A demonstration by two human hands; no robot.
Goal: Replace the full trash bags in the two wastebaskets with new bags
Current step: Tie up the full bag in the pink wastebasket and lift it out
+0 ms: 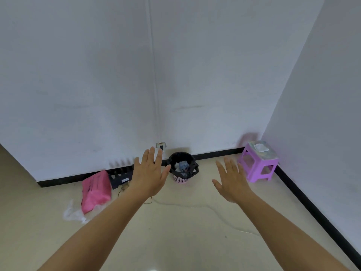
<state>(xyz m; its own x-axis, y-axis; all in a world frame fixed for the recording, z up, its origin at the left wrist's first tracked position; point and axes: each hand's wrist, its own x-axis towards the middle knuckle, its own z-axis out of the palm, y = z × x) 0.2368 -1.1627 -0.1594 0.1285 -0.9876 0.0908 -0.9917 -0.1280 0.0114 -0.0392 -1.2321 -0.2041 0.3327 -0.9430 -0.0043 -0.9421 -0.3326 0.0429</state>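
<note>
Both hands are stretched forward in the air, flat and wide with the fingers spread, and they hold nothing. The left hand (150, 173) and the right hand (231, 181) frame the wastebasket (180, 179), which stands upright on the floor (175, 231) against the wall (117, 94), straight ahead and beyond the fingertips. In the picture the left thumb overlaps the basket's left edge, so that hand seems the nearer. The right hand sits well to the basket's right. Neither touches it, and I judge both must go forward and down to reach the rim.

The basket is small and round, a pink plastic lattice tapering downward. A thin, glossy black bag (176, 157) lines it and folds loosely over the rim, with crumpled paper and wrappers (183, 166) inside.

Left of the basket lie a soft pink bag (95, 189) and some filmy clear plastic (73, 212). To its right stands a purple plastic stool (257, 165). A second wastebasket is not in view.
</note>
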